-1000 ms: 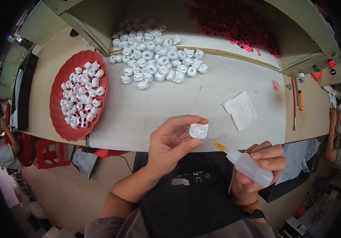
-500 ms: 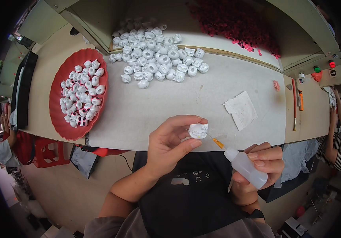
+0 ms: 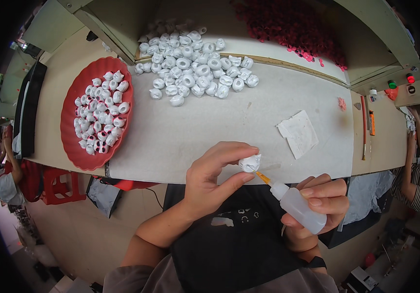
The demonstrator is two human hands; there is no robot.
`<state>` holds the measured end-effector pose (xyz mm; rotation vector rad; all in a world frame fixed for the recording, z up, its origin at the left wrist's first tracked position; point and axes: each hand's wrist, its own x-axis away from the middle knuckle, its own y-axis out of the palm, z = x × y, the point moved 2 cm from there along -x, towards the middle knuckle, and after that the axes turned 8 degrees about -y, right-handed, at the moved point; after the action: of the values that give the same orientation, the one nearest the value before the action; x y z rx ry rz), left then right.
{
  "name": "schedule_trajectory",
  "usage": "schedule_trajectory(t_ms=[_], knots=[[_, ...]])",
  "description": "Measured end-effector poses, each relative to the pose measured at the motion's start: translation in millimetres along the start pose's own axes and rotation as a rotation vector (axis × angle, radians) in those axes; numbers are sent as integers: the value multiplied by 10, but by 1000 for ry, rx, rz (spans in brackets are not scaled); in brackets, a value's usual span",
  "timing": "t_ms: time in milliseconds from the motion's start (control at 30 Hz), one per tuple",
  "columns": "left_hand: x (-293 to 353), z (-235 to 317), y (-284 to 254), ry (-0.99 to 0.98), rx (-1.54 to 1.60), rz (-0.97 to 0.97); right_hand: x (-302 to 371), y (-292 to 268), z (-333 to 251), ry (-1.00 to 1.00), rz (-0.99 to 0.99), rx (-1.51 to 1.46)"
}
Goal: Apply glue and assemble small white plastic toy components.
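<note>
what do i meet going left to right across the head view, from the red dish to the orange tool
Red dish, left hand, white bottle body, pink scrap, red-handled brush, orange tool.

held figurine point(image 3: 250, 161): white | bottle point(image 3: 301, 210): milky; nozzle point(image 3: 263, 177): orange | left dish point(image 3: 69, 117): red | upper-right pieces point(image 3: 295, 27): magenta | far-right shirt point(image 3: 419, 188): dark-and-pale stripes

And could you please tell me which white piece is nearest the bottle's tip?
The piece held in the left hand; the others lie in the pile or red dish.
</note>
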<state>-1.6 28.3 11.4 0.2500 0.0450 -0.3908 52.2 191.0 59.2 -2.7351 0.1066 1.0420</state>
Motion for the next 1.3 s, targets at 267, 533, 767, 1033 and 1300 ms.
schedule_trajectory(t_ms=[267,533,767,1033,1300], knots=[[-38,33,-51,-6,-148,19,-33,-15,51,-12,-12,27],[-46,120,-638,28,9,380,-543,-293,771,258,91,-155],[-46,167,-695,74,-19,442,-1311,-149,2160,431,-97,429],[-42,92,-661,-34,17,424,-1502,99,2378,235,-175,1077],[-59,45,-407,-3,39,178,-841,156,910,453,-125,-72]])
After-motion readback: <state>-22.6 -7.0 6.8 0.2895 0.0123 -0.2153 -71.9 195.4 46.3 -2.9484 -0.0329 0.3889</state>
